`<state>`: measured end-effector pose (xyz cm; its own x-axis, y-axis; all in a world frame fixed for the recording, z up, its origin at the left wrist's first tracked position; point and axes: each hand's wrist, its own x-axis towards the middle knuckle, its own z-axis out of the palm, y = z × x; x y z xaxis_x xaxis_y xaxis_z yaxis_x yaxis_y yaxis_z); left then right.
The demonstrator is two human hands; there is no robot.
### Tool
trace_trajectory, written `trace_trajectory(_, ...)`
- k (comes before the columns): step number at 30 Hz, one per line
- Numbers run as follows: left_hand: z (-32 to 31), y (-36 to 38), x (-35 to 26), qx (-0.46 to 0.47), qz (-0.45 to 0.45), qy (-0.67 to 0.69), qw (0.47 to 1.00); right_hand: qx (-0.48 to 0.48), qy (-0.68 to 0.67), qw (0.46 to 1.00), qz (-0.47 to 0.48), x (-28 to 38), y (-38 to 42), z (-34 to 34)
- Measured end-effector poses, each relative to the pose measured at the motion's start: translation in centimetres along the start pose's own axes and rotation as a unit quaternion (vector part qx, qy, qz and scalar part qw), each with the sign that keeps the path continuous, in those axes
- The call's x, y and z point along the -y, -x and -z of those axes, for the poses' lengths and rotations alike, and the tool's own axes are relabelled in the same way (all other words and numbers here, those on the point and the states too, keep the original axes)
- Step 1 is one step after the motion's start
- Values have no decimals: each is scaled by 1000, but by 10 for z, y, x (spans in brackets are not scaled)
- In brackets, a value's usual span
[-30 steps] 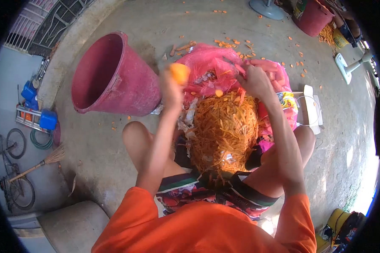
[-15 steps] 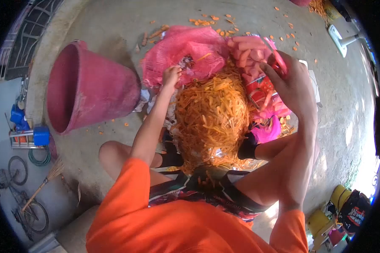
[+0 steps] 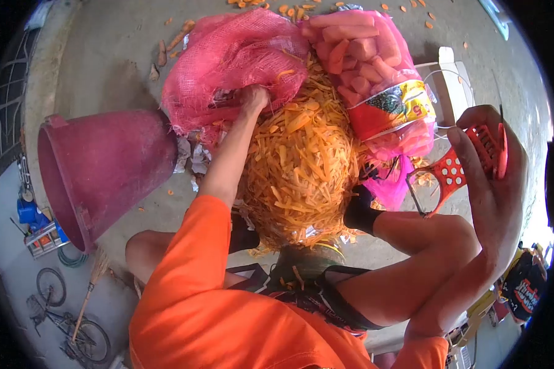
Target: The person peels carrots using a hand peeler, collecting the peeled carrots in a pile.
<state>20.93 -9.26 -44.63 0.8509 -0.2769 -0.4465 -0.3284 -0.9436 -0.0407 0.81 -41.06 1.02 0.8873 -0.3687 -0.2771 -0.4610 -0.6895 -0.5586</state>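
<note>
From the head view, my left hand [image 3: 253,98] reached up the middle of the frame into the mouth of the pink mesh sack [image 3: 228,58], which lay in the upper left centre. The fingers were buried in the netting there, so I could not tell whether that grip was clenched on anything or loose.

My right hand [image 3: 489,178] was raised at the right edge of the frame, its grip closed around the red peeler [image 3: 468,163], a perforated plastic tool with a metal loop hanging at its lower left. It was well apart from the sack.

Between my two arms, in the centre of the frame, rose the heap of carrot peelings [image 3: 301,172], orange strips piled high over my lap. My left forearm ran along its left flank, touching it.

At the upper centre right, a second pink bag [image 3: 375,67] held peeled carrots, with a printed red and yellow label wrapped around its lower part. It leaned against the top right of the heap.

On the left, a maroon bucket [image 3: 104,166] lay tipped on its side on the concrete floor [image 3: 104,55], its mouth facing the left edge. Bits of carrot were scattered on the floor along the top of the frame. A bicycle [image 3: 68,313] and a broom stood in the lower left.
</note>
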Motion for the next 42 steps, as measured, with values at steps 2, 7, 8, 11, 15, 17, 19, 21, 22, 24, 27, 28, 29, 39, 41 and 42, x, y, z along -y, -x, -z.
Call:
trace_trajectory(2,-15,-3,-7,11,2,25,1000,-49,1,999,-3,2,1,-2)
trace_trajectory(7,-44,-51,-12,38,47,156,986,-35,-30,999,-5,1,3,-3)
trace_trajectory(8,-53,-63,-10,48,58,180,981,-15,-38,999,12,1,4,-5)
trace_trajectory(11,-81,-100,3,81,97,250,960,-7,-48,999,3,2,1,-4)
trace_trajectory(15,-117,-135,-9,113,149,336,923,-29,-76,996,48,-11,4,-13)
trace_trajectory(17,-124,-147,-33,114,173,381,901,-66,-117,982,133,-15,5,-19)
trace_trajectory(19,-135,-148,-54,117,196,427,875,-27,-77,996,43,3,-4,-10)
trace_trajectory(21,-145,-148,-49,130,219,464,848,18,-41,997,-58,9,-5,-8)
trace_trajectory(22,-150,-137,-40,132,231,482,835,17,-56,998,-35,9,-4,-9)
trace_trajectory(24,-139,-140,-11,128,250,518,808,6,-88,996,17,6,-3,-12)
trace_trajectory(27,-115,-72,67,102,272,570,768,-20,-145,983,110,1,0,-18)
trace_trajectory(28,-101,-58,94,89,280,589,753,-28,-163,975,146,1,1,-20)
trace_trajectory(29,-88,-48,107,74,288,609,735,-52,-178,970,160,3,4,-25)
trace_trajectory(39,24,218,197,-95,280,788,540,-49,19,953,300,67,29,-20)
trace_trajectory(41,53,280,187,-111,252,816,509,-54,12,932,358,71,35,-30)
trace_trajectory(42,70,311,186,-117,238,828,494,-59,6,915,400,73,36,-37)
